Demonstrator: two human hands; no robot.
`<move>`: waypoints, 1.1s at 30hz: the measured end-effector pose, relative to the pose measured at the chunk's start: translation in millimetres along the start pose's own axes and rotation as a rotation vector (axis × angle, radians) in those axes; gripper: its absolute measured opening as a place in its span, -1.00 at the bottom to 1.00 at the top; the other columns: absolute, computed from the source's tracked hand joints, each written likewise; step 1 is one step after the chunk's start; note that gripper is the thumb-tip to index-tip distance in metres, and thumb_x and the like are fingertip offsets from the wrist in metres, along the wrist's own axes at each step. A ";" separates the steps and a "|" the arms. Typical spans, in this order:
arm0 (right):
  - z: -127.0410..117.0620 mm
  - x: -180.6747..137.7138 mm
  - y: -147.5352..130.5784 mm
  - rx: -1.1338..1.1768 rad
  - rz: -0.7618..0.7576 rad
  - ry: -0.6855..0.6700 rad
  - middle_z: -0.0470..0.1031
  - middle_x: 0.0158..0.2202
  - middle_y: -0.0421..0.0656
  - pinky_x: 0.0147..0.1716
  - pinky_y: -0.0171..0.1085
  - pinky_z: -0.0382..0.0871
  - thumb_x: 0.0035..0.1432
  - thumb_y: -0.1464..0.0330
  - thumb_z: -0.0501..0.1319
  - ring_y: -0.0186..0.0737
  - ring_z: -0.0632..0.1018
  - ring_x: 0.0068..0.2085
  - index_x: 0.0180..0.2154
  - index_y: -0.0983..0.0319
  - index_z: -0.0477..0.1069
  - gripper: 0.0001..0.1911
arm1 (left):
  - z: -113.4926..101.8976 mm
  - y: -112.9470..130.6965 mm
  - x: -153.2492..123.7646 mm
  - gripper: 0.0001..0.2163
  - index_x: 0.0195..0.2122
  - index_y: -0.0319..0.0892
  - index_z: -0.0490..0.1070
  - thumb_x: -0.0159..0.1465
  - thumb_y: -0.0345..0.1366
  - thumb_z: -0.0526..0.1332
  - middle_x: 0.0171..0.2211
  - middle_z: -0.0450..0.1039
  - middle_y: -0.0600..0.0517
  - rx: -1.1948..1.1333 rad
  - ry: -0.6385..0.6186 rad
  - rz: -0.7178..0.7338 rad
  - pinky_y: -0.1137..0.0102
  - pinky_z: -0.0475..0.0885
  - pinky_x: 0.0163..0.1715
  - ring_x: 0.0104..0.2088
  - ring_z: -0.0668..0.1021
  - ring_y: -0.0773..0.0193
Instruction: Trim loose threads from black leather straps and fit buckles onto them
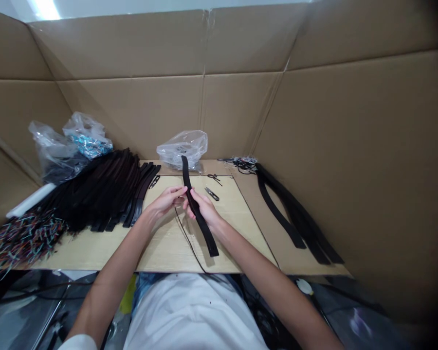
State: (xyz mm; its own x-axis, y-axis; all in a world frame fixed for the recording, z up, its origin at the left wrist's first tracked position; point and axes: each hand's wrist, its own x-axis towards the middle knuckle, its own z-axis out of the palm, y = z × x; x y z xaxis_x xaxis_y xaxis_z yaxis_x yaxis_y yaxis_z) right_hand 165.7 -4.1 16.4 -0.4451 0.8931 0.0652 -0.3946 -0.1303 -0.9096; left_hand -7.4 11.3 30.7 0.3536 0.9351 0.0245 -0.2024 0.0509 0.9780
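Over the middle of the board, a long black strap (204, 231) is held up by both hands, its far end pointing to the back and its near end toward me. My left hand (168, 200) pinches the strap's left edge with thumb and fingertips. From the other side, my right hand (203, 208) wraps round it, thumb on top and fingers underneath. A thin black cord (190, 243) hangs below my left hand and runs to the board's front edge. Just right of the strap lie small thread snips (212, 194). Behind them is a short piece of black cord (215, 179).
A big pile of black straps (98, 189) with coloured thread ends (25, 238) fills the left. Several finished-looking straps (292, 214) lie right, near thread scraps (246, 164). A clear plastic bag (184, 148) stands behind. Cardboard walls (160, 102) enclose the table.
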 end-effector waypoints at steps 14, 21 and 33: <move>1.0 -6.6 -9.5 -0.028 -0.012 -0.003 0.68 -0.37 -0.13 -0.68 -0.40 0.32 0.20 -0.12 0.42 -0.38 0.48 -0.62 -0.10 0.23 0.51 -0.43 | 5.3 -0.4 0.2 -0.50 -0.29 -0.25 0.59 0.08 0.10 0.62 -0.59 0.29 0.16 -0.085 0.066 0.039 0.46 0.14 -0.54 -0.60 0.25 0.48; -1.3 -1.7 -4.0 -0.070 0.093 -0.079 0.61 -0.50 -0.19 -0.80 -0.40 0.03 0.24 -0.22 0.33 -0.43 0.28 -0.75 -0.16 0.22 0.47 -0.39 | 2.6 -0.1 0.4 -0.47 -0.33 -0.28 0.63 -0.02 0.10 0.67 -0.47 0.50 0.02 -0.079 0.109 0.063 0.43 0.27 -0.45 -0.49 0.43 0.40; -10.4 2.6 -8.6 -0.033 0.014 -0.024 0.61 -0.39 -0.21 -0.76 -0.39 0.10 0.12 -0.07 0.48 -0.47 0.35 -0.70 -0.18 0.23 0.49 -0.47 | -2.4 1.1 1.3 -0.46 -0.32 -0.25 0.58 0.17 0.22 0.51 -0.53 0.30 0.10 0.040 0.074 0.069 0.39 -0.07 -0.51 -0.56 0.16 0.47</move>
State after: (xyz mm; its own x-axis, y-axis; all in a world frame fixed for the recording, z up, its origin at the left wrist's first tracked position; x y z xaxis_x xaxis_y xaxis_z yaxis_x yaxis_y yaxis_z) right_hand 176.3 3.8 20.1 -0.4696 0.8808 0.0613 -0.3611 -0.1282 -0.9237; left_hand -9.3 13.4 31.4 0.2716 0.9592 0.0782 -0.1866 -0.0272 0.9821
